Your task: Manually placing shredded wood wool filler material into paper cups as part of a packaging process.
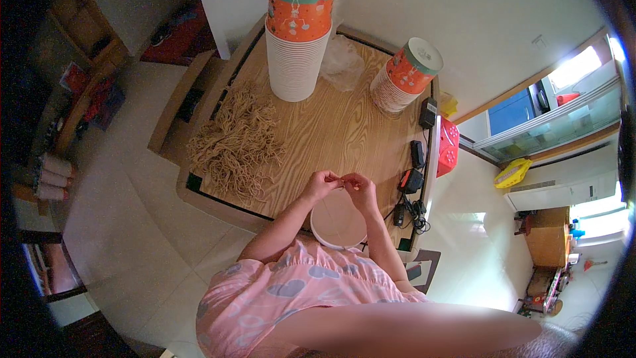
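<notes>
Above the near edge of the table, my left hand and my right hand meet with their fingertips pinched together. What lies between the fingers is too small to make out. Just below them is a white paper bucket, its open mouth facing up, close against my body. A faint thin line shows inside it. To the left of my hands lies a loose heap of tan cords.
A tall stack of paper buckets stands at the back of the wooden table. A shorter stack is at the back right, with a clear plastic bag between them. Black adapters and cables line the right edge. Beyond it is a red plastic stool.
</notes>
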Available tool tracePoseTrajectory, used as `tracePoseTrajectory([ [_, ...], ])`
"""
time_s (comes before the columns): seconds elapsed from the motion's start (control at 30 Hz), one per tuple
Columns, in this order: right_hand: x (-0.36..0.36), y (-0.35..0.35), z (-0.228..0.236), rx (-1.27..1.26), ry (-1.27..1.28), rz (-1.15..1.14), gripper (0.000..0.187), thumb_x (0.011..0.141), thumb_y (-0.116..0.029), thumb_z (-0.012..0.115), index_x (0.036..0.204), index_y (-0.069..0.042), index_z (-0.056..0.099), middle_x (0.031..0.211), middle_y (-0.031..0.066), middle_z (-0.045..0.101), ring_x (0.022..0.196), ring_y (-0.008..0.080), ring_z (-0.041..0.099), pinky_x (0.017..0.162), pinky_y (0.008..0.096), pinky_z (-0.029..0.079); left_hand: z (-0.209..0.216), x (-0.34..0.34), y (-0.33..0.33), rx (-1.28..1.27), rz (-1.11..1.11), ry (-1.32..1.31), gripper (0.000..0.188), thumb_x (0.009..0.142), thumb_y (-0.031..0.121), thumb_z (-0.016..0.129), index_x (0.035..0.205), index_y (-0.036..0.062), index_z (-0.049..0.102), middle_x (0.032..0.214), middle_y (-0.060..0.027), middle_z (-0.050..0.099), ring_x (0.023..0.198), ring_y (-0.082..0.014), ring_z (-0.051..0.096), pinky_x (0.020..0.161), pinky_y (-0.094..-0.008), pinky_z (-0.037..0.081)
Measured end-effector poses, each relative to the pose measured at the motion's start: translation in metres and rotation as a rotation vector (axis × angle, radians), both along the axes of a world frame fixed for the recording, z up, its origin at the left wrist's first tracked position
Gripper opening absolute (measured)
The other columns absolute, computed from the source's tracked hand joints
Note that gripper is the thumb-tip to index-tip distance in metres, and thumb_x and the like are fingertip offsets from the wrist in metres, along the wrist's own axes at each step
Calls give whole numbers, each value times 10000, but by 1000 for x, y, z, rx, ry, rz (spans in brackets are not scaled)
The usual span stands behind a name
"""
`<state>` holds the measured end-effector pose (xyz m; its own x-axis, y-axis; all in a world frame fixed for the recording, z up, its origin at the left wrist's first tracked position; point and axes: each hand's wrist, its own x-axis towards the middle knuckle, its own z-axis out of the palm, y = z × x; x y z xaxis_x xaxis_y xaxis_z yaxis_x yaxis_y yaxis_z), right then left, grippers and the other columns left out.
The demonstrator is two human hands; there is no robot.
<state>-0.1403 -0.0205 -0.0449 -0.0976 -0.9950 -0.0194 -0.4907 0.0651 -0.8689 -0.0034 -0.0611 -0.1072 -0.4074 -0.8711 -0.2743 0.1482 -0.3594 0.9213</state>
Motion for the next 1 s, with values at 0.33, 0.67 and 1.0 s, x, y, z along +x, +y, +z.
tracePoseTrajectory([
  [0.33, -1, 0, 5, 44, -69, 47, 78, 744, 34, 573, 806, -9, 593, 729, 28, 617, 700, 90, 583, 626, 225, 465, -4, 3, 2, 141, 41, 46, 53, 774, 71, 599, 802, 28, 615, 752, -35, 615, 667, -112, 558, 627, -252, 455],
  [0.67, 0, 1, -6, 9, -29, -3, 85, 721, 56, 591, 784, -1, 585, 755, 51, 623, 730, 115, 607, 666, 248, 488, 4, 3, -1, 47, 9, -69, 96, 726, 46, 664, 774, 4, 592, 711, -65, 622, 647, -122, 589, 600, -244, 478],
  [1.0, 0, 3, -9, -73, -67, -137, 71, 769, -59, 605, 820, -10, 611, 741, 97, 632, 707, 176, 613, 634, 286, 474, 13, 3, 6, -191, 54, -249, 120, 687, 69, 675, 678, 22, 566, 634, -44, 608, 593, -99, 571, 544, -252, 459],
])
